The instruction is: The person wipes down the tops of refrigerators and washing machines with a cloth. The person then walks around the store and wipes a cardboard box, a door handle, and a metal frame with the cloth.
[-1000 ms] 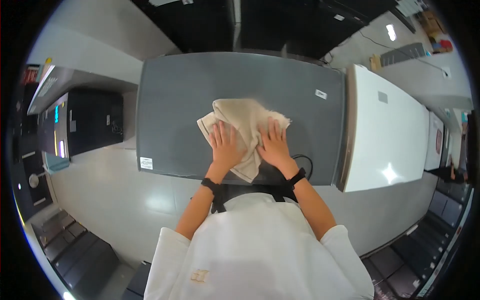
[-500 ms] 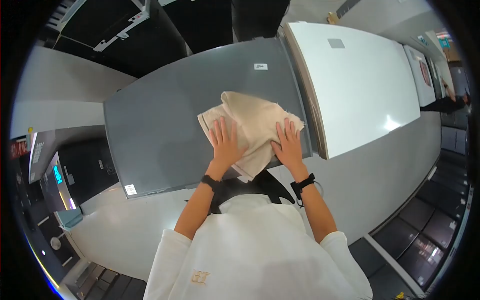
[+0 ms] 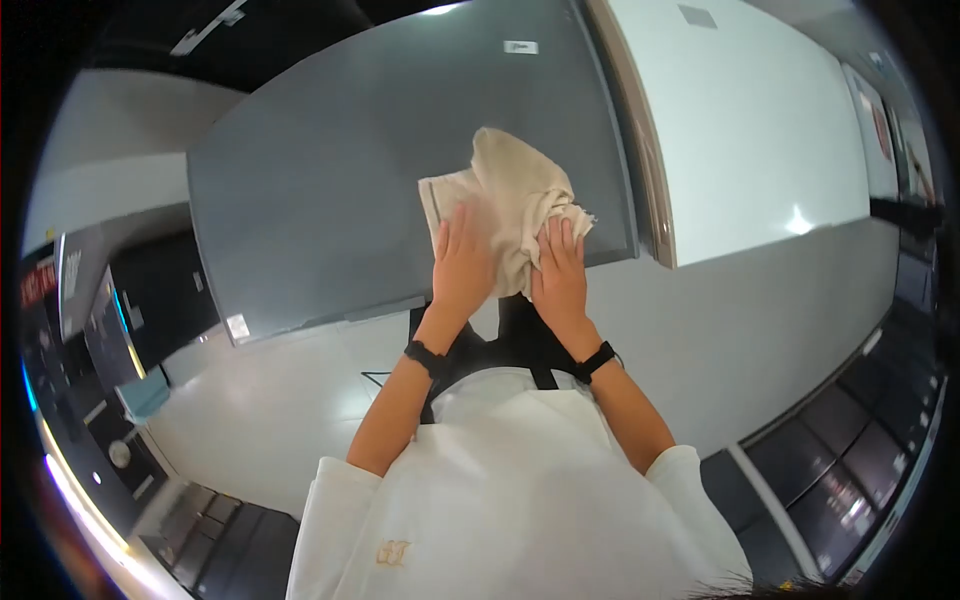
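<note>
Fingers [image 3: 456, 236] outstretched on beige cloth [image 3: 516, 180]

Left hand [image 3: 465, 270] and right hand [image 3: 561, 280] closer together than just before, cloth [image 3: 515, 180] more crumpled

A white short-sleeved shirt [image 3: 540, 490] fills the lower middle of the frame, with a small gold-toned marking [image 3: 392, 553] toward its lower left. Black wristbands [image 3: 427, 360] circle both forearms' ends; the trousers [image 3: 540, 340] are dark.

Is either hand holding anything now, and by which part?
The left hand is on the cloth's left part, the right hand on its bunched part by the frayed edge. Gripping or just pressing: can't tell.
</note>
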A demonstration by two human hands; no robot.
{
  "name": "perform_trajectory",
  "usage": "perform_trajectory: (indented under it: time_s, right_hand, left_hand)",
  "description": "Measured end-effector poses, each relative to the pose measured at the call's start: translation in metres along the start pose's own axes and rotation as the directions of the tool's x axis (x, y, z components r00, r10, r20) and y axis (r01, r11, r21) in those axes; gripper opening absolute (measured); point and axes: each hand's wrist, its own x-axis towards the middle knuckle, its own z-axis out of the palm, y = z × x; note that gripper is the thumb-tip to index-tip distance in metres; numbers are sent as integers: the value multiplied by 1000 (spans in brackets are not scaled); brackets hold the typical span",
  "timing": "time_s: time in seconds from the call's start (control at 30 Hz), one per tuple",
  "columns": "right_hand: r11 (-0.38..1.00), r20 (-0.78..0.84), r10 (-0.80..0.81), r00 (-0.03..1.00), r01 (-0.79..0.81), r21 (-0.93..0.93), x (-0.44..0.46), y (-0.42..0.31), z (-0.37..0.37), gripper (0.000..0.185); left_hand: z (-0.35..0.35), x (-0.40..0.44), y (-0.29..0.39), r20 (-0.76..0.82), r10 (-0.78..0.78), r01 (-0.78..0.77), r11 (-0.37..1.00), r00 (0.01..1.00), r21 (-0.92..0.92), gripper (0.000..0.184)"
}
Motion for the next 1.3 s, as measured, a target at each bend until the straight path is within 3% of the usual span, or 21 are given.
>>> perform_trajectory:
  time_s: [0.17,0.3,0.4,0.53,0.73,0.93,1.1,1.3]
  right_hand:
    - [978,33,-205,978,203,56,34,-27,17,54]
    - [954,171,-290,942,271,126,53,-73,24,49]
    - [886,195,-461,866,440,145,41,-88,25,53]
    - [848,277,-530,802,502,170,23,-87,32,52]
    - [837,255,-547,798,517,177,32,-111,47,54]
    - [801,298,-598,744,563,204,38,-164,82,52]
    - [753,323,-658,681,581,309,18,-206,113,45]
    - [707,316,-706,634,660,255,29,-236,136,54]
  left_hand:
    - [-8,-43,-35,-4,-117,117,993,993,34,66]
    - [-28,-77,-65,-188,-391,377,920,901,-104,64]
    - [-30,-107,-75,-287,-480,506,862,829,21,69]
    - [-32,-136,-66,-243,-577,609,789,780,82,68]
    - [-31,-144,-100,-343,-507,536,844,791,-11,65]
    - [-43,-162,-144,-315,-642,662,747,699,-53,62]
    - [-48,-190,-166,-365,-644,684,729,673,-26,65]
    - [-65,-215,-249,-401,-649,697,716,647,-34,66]
